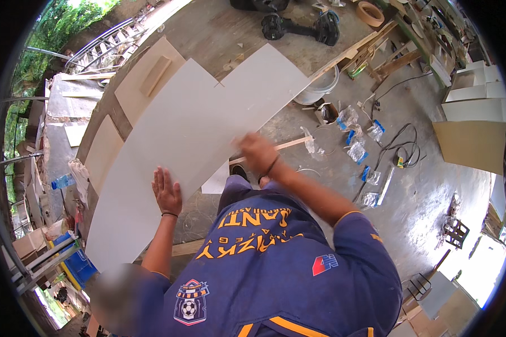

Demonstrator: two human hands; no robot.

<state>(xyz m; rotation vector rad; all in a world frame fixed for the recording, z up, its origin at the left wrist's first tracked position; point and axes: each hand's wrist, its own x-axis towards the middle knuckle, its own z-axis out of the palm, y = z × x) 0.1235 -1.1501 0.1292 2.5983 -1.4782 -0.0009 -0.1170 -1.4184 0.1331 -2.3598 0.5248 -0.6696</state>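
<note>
A large white board (185, 123) with a notch cut in its far edge lies in front of me, slanting from lower left to upper right. My left hand (167, 192) rests flat on it near the edge closest to me, fingers stretched out. Over the board's near edge, further right, is my right hand (257, 154), its fingers curled in and partly smeared by motion. Whatever those fingers may hold is hidden. A dark band circles each wrist.
Beyond the board lie a dark cordless power tool (301, 28) and a tape roll (370, 13). A white bucket (322, 89) stands beside its right end. Plastic packets (356, 151) and a black cable (413, 147) litter the floor at right, near a pale cabinet (471, 137).
</note>
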